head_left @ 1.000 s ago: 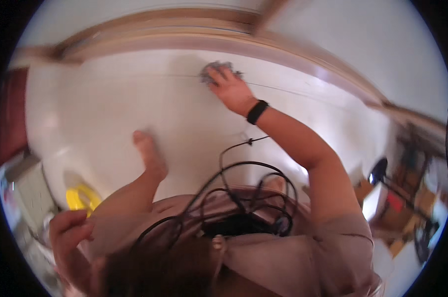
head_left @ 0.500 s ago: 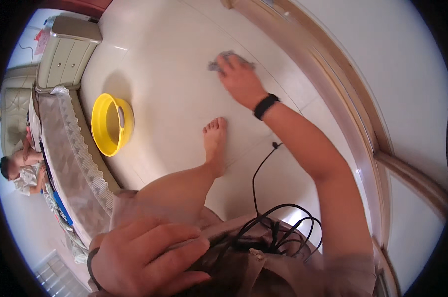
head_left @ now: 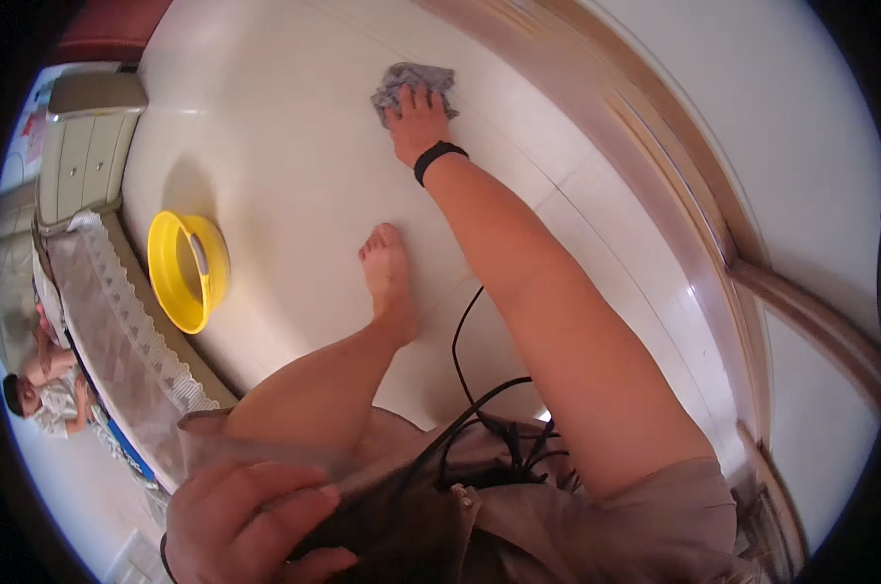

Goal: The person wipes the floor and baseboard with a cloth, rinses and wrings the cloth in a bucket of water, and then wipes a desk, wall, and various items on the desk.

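My right hand [head_left: 421, 127] reaches far forward, pressing a crumpled grey cloth [head_left: 413, 80] flat to the tiled floor. Its fingers are spread over the cloth's near part, and a black band circles the wrist. My left hand [head_left: 251, 521] is close at the lower left, in front of my bent leg. Its fingers are loosely bent and apart, with nothing visible in them; part of the hand is blurred.
A yellow basin [head_left: 183, 273] stands on the floor at left, beside a bed [head_left: 119, 311] with a lace-edged cover. Behind it is a pale cabinet [head_left: 85, 161]. Another person [head_left: 56, 394] is by the bed. Black cables [head_left: 460, 355] hang near my lap; a sliding-door track [head_left: 674, 165] curves along the right.
My right hand and the cloth have shifted farther away and left across the floor, and more of the cloth shows. My left hand sits lower and more to the left in view.
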Motion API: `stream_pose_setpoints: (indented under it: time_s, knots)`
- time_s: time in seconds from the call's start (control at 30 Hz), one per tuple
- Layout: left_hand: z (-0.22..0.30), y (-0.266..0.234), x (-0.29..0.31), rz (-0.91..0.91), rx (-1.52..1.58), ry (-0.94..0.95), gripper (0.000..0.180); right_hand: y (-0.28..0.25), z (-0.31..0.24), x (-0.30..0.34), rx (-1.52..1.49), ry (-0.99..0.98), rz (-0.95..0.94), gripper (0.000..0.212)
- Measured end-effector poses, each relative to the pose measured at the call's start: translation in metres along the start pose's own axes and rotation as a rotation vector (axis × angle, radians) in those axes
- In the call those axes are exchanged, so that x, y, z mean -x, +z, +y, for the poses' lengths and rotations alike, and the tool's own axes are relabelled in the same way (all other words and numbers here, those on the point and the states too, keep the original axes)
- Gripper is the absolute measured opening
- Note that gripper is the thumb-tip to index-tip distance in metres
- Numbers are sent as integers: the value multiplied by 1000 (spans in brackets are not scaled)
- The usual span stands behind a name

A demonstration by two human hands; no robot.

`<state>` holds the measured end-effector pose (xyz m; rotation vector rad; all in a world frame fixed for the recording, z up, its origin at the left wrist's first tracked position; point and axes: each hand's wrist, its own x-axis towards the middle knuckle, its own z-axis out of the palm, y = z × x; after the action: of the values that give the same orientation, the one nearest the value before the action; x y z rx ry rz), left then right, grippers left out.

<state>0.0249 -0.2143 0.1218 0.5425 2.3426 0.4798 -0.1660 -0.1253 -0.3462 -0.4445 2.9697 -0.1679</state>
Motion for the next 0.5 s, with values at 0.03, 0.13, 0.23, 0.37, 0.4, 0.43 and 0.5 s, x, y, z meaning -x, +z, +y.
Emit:
stream_pose_setpoints:
  time_s: [0.03, 0.13, 0.23, 0.37, 0.4, 0.43, 0.5]
  knots:
    - [-3, 8, 1, 44, -67, 74, 41, 1, 22, 14, 13, 76, 31, 46]
    - [12, 18, 16, 129, -141, 158, 47, -14, 48, 63, 6, 123, 117, 46]
    - [26, 21, 3, 96, -129, 308, 47, -8, 98, 137, 45, 256, 143, 46]
    - [50, 33, -22, 73, -104, 343, 45, 0, 163, 246, 14, 411, 105, 47]
    - [59, 34, -29, 75, -107, 344, 44, -1, 179, 275, 19, 440, 100, 47]
    - [68, 37, -29, 100, -119, 314, 43, -1, 185, 293, 11, 434, 109, 47]
    - [82, 41, -30, 76, -119, 330, 41, 0, 196, 331, 35, 466, 186, 43]
